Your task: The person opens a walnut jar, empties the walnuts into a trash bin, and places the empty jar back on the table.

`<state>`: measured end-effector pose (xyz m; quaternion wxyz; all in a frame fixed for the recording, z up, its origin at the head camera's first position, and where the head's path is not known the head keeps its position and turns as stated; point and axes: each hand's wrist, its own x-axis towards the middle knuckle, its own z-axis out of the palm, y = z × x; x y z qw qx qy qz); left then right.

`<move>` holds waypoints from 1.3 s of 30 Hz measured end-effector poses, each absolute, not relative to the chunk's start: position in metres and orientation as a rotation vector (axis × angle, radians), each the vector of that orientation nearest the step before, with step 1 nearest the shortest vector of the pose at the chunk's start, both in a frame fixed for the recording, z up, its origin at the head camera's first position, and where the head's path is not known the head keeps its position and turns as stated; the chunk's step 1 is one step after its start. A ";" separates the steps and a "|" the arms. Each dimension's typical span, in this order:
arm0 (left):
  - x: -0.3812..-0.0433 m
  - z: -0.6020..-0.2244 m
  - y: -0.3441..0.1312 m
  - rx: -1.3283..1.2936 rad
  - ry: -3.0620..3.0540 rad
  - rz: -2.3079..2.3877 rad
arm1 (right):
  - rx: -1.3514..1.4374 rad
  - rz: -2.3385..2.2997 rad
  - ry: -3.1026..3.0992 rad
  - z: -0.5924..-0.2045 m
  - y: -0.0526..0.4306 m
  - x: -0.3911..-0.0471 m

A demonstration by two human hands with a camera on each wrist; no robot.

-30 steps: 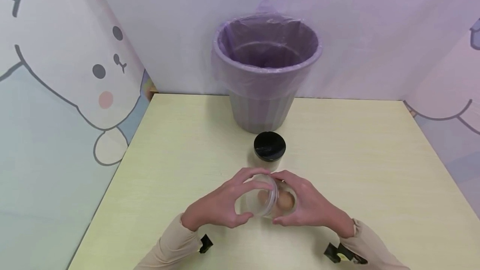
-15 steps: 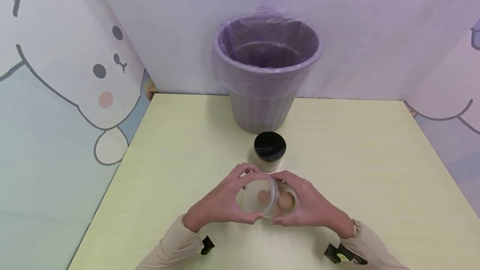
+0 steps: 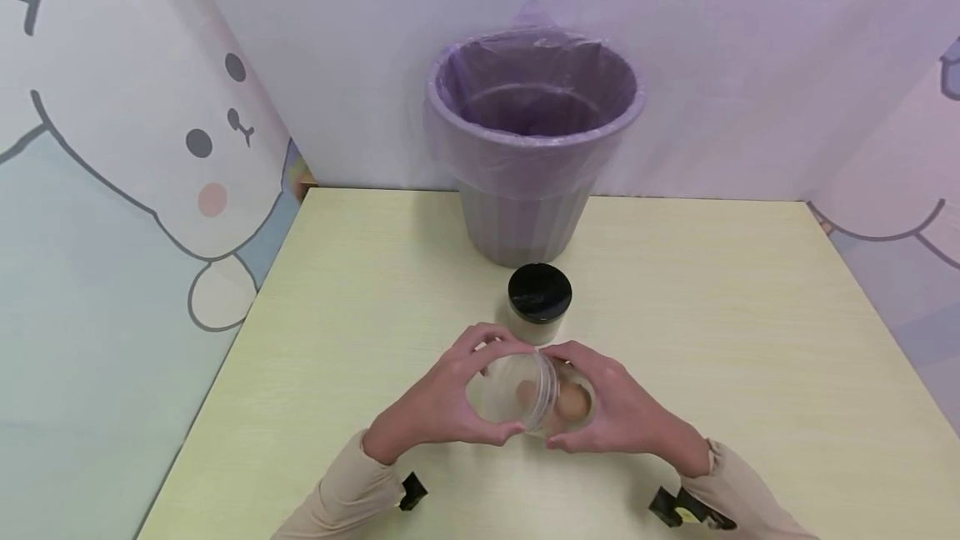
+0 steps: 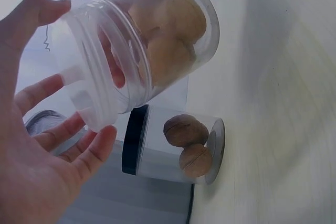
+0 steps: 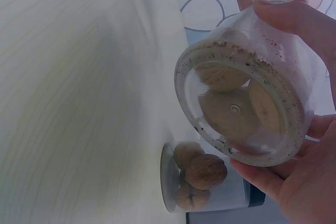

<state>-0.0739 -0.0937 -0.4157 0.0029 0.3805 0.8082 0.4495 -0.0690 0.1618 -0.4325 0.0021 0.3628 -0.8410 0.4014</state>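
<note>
A clear jar (image 4: 210, 24) lies tilted on its side between my hands, its base to the right and its mouth to the left. Inside are several tan walnuts (image 4: 170, 56), blurred by the wall. My right hand (image 3: 618, 407) grips the jar's body near the base, fingers on the far side and thumb on the near side. At the mouth end sits a clear lid (image 4: 89, 72); my left hand (image 3: 442, 402) holds it by the rim with curled fingers and thumb. Just beyond stands a second clear jar (image 3: 535, 330) with a black lid (image 3: 539, 293) and walnuts (image 5: 206, 171).
A purple-grey bin (image 3: 525, 223) lined with a thin plastic bag (image 3: 536, 165) stands at the back of the pale wooden table (image 3: 712, 298). White and pastel panels with cartoon drawings (image 3: 210, 140) surround the table. Dark wrist mounts (image 3: 412, 492) show below the sleeves.
My left fingers and thumb have shifted from a looser spread over the clear lid to a hold around its rim. The right hand and the jar stay nearly still.
</note>
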 end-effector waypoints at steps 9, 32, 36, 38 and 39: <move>-0.075 -0.414 -0.100 1.206 2.563 1.438 | 1.119 1.256 -2.643 -0.430 0.163 -0.070; -0.080 -0.416 -0.116 1.130 2.652 1.400 | 1.122 1.233 -2.652 -0.423 0.165 -0.072; -0.082 -0.416 -0.119 1.116 2.677 1.376 | 1.106 1.236 -2.663 -0.423 0.166 -0.071; -0.082 -0.416 -0.121 1.092 2.692 1.364 | 1.107 1.246 -2.663 -0.422 0.166 -0.071; -0.082 -0.415 -0.121 1.079 2.698 1.360 | 1.109 1.250 -2.661 -0.422 0.166 -0.071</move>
